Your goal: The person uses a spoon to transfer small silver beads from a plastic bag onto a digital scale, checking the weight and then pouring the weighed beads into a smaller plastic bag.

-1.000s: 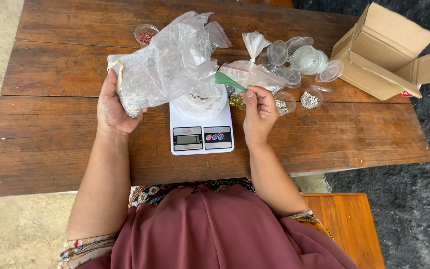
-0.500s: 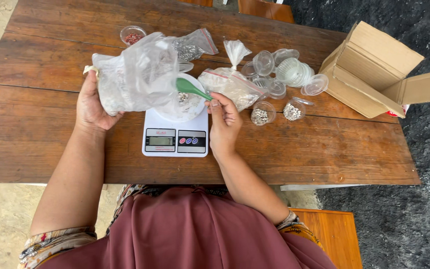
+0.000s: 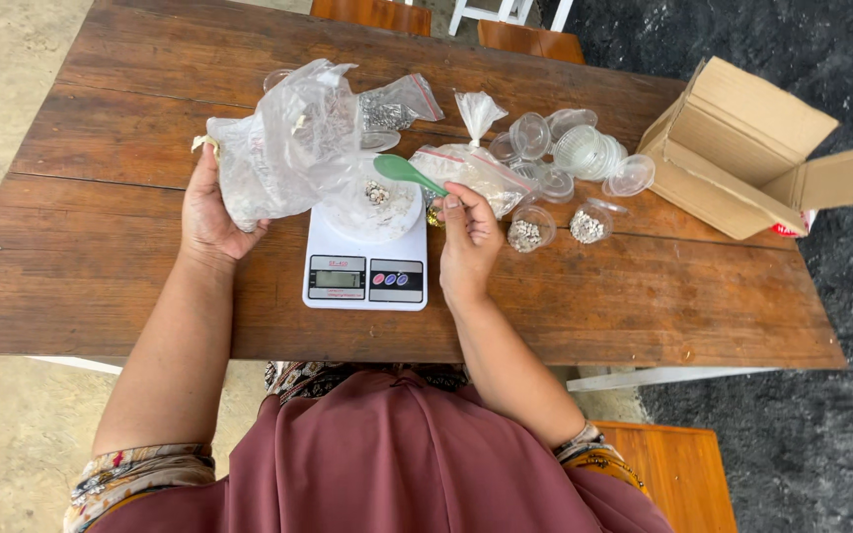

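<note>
1. The left hand (image 3: 211,212) is wrapped around the lower end of a large crinkled clear plastic bag (image 3: 283,143) of pale grainy pieces, fingers curled under it, tilting the bag toward the scale.
2. The right hand (image 3: 468,242) pinches the thin handle of a small green plastic spoon (image 3: 405,171) between thumb and fingertips; the spoon's rounded bowl sits over the scale's dish.
3. A flat white digital kitchen scale (image 3: 366,266) with a grey display and small round buttons lies on the dark, grooved wooden plank table (image 3: 644,296), between the two hands.
4. On the scale stands a round shallow clear container (image 3: 375,197) holding a little heap of silvery bits; the bag's mouth overlaps its left rim.
5. Just right of the spoon lies a zip-top clear bag (image 3: 471,168) filled with whitish grains, its knotted top twisted upward.
6. Near the right hand, two small round clear cups (image 3: 553,229) hold greyish chips.
7. Behind them is a cluster of empty clear plastic cups and lids (image 3: 575,148).
8. An open brown cardboard box (image 3: 742,138), flaps spread, sits at the table's right end.
</note>
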